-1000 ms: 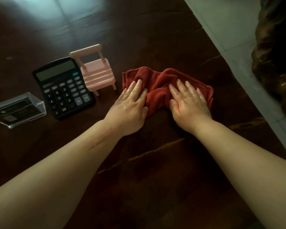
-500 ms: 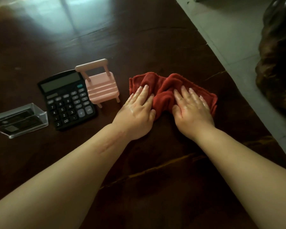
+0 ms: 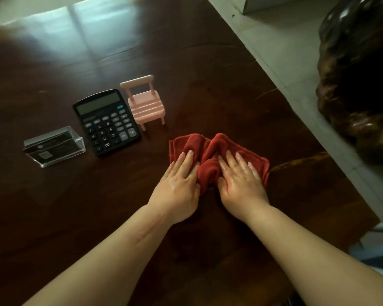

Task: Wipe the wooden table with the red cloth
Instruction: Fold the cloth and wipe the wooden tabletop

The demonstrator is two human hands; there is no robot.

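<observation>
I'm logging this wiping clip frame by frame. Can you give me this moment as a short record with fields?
surface: dark wooden table
tool: red cloth, bunched into a ridge between the hands
left hand: flat, palm down, fingers on the cloth's left part
right hand: flat, palm down on the cloth's right part
other items, left of cloth: pink miniature chair, black calculator, clear card holder
contact with those items: none

Digits 0–9, "00", "+", "=" and "CE" on the black calculator (image 3: 106, 121) keys
</observation>
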